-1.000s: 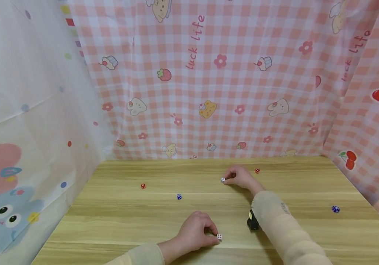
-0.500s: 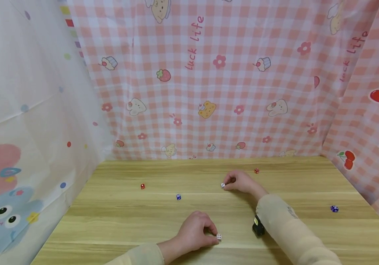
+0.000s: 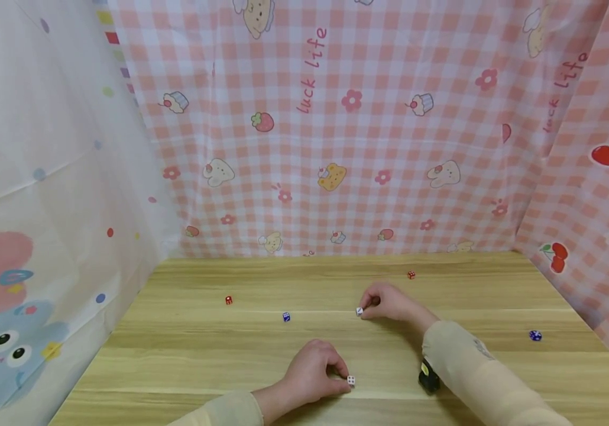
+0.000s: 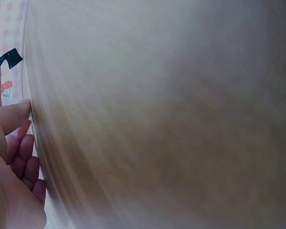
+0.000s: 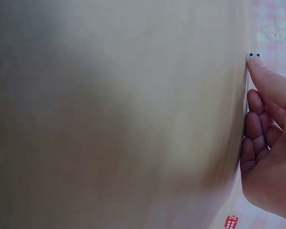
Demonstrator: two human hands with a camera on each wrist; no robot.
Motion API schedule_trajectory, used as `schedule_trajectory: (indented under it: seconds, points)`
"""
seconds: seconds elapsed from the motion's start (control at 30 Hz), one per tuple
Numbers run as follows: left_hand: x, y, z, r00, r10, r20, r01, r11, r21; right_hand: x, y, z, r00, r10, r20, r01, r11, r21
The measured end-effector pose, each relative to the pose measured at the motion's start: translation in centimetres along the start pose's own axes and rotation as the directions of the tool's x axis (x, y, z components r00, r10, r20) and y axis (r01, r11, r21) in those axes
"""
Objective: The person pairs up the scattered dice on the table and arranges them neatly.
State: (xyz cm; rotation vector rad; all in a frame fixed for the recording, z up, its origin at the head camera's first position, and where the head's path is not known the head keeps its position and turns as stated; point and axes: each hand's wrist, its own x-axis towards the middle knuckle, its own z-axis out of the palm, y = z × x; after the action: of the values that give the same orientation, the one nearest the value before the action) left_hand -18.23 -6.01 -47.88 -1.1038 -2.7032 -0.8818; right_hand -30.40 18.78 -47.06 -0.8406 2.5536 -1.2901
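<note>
Near the front of the wooden table (image 3: 187,355), my left hand (image 3: 312,373) pinches a white die (image 3: 351,381) between thumb and fingertips. My right hand (image 3: 392,306), farther back and to the right, pinches another white die (image 3: 359,311) at its fingertips. Dark blue pips show on that second die (image 5: 254,55) in the right wrist view, above the thumb tip. The left wrist view shows the left hand (image 4: 14,162) with curled fingers; its die is hidden there. Between the hands, to the left, lies a blue die (image 3: 286,317).
One red die (image 3: 229,300) lies at the left, another red die (image 3: 411,275) behind the right hand. A second blue die (image 3: 535,336) is at the far right. A black device (image 3: 428,376) sits at the right wrist. Checked cloth (image 3: 304,136) hangs along the table's back edge.
My right hand has drawn the white die toward the front of the table, closer to the left hand. The left hand stays in place with its die.
</note>
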Motion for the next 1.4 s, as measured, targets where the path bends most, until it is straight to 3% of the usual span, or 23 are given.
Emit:
schedule_trajectory:
  seconds: [0.57,1.13,1.4]
  points:
    - [0.1,0.2,-0.1,0.999,-0.039,0.029,0.039,0.999,-0.018,-2.9,-1.4,1.3,0.998,-0.043,0.05,0.046,0.998,-0.053]
    - [0.2,0.0,0.1,0.998,-0.047,0.037,0.047,0.999,-0.004,-5.6,-3.0,2.8,0.985,-0.143,0.096,0.151,0.985,-0.079]
    - [0.2,0.0,0.1,0.999,-0.039,0.03,0.039,0.999,0.003,-6.5,-3.4,3.5,0.985,-0.145,0.094,0.155,0.982,-0.11]
